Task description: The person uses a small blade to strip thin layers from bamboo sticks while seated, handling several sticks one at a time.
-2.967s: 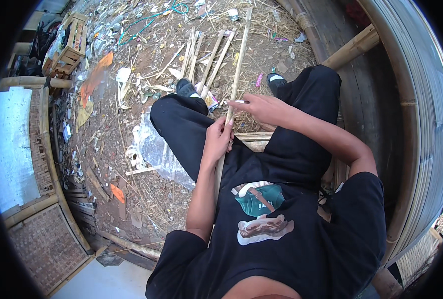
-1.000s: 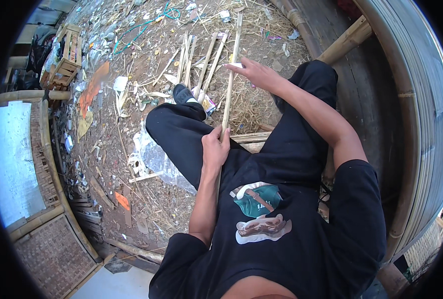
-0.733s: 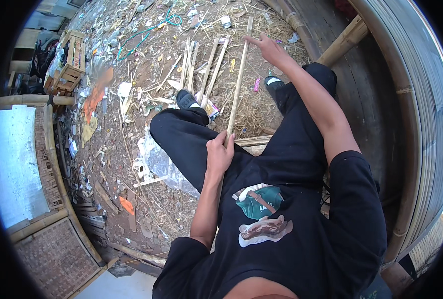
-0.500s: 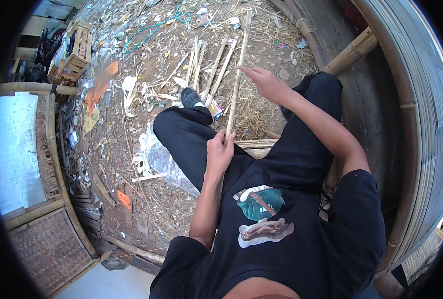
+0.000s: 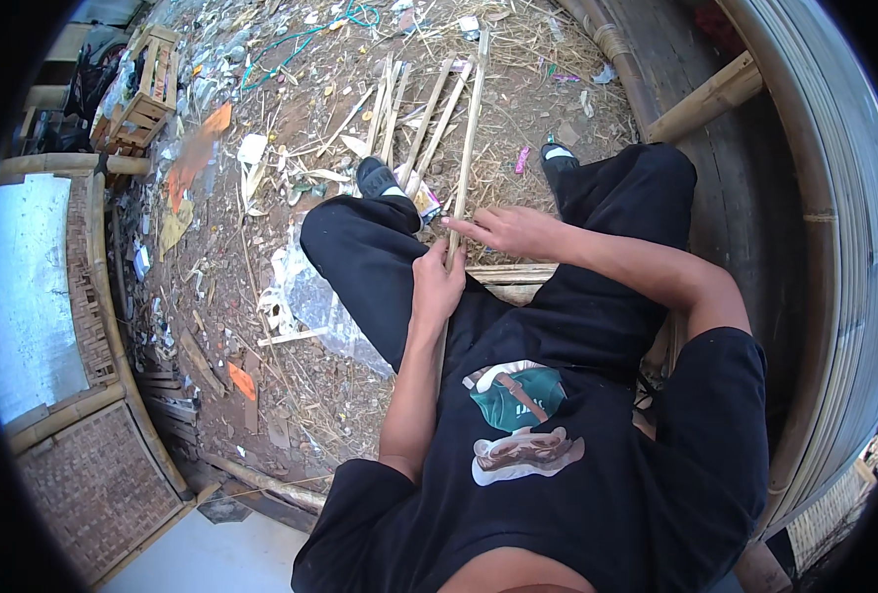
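A long, pale bamboo strip [image 5: 470, 138] slants up and away from my lap, its far end above the littered ground. Near its lower part, my left hand [image 5: 438, 281] is closed around it, with the thumb along the side. My right hand [image 5: 513, 232] comes in from the right just above the left one. Its fingertips lie across the strip and pinch it; a small dark spot shows beside them, too small to name. Below my left hand, the strip runs down along my forearm, partly hidden.
Several split bamboo pieces [image 5: 427, 133] lie ahead, near my sandalled foot [image 5: 378, 180]. Clear plastic sheeting [image 5: 335, 321] is left of my knee. A wooden crate [image 5: 152, 89] stands far left, a woven bamboo panel [image 5: 103, 494] near left. Bamboo poles [image 5: 810, 277] line the right side.
My right hand has slid down along the strip toward my left hand. The strip's far end has dropped slightly nearer, and my right knee has shifted outward, showing the right foot.
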`<state>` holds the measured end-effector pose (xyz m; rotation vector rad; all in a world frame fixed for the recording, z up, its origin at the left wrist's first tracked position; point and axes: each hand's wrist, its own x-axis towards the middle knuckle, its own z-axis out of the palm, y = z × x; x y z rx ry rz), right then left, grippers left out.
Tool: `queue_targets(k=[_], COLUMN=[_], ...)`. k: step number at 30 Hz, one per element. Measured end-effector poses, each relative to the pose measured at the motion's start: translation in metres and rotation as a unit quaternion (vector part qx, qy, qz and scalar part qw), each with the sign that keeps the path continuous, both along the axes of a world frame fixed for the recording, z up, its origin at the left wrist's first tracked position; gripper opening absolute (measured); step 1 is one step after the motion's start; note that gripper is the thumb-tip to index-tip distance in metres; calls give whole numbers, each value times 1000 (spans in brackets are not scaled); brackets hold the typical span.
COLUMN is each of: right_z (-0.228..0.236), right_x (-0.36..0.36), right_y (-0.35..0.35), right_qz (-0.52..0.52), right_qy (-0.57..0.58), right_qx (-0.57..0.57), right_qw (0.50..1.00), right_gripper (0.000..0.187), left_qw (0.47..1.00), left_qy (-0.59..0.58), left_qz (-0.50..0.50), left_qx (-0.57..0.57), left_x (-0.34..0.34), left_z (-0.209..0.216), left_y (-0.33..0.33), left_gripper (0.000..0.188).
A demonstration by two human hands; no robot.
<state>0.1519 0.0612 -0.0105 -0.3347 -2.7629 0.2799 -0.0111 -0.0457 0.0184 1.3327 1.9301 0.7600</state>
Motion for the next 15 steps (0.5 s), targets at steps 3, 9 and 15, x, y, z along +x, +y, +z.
queue_targets(k=[3, 9, 15], right_z=[-5, -26, -37], right_x=[-4, -14, -22], right_y=[4, 10, 15], right_qz=[12, 6, -4], right_qy=[-4, 45, 36], right_qx=[51, 140, 180], right_qw=[999, 989, 983], right_gripper=[71, 67, 64], left_qw=[999, 1000, 999], left_qy=[-12, -1, 27], left_qz=[8, 13, 16], left_qx=[36, 24, 5], left_x=[-2, -7, -12], left_z=[-6, -14, -15], left_y=[-3, -2, 0], left_gripper=[19, 22, 23])
